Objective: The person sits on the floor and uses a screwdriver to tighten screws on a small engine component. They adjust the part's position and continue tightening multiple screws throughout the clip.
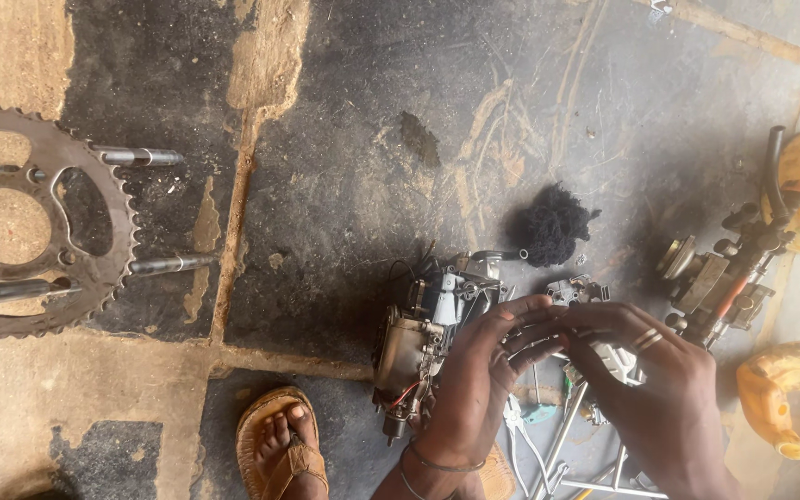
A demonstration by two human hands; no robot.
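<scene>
Two hands, the left hand (474, 380) and the right hand (650, 389), meet fingertip to fingertip above a greasy carburetor (423, 338) on the oily floor (344, 167), pinching something too small to tell.

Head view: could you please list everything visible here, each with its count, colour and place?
sprocket: one, rusty grey, on the floor at far left
metal rods: several, grey, beside and under the sprocket
carburettor: one, dirty metal with wires, floor centre, under the left hand
black fibre tuft: one, black, above the hands
second metal assembly: one, grey with a black hose, at right
yellow containers: two, yellow, right edge
loose tools: several, silver, beneath the hands
floor: dark, worn, with bare brown patches
foot in sandal: one, brown sandal, bottom centre
left hand: fingers meeting the right hand's
right hand: rings on one finger; anything pinched is hidden
</scene>
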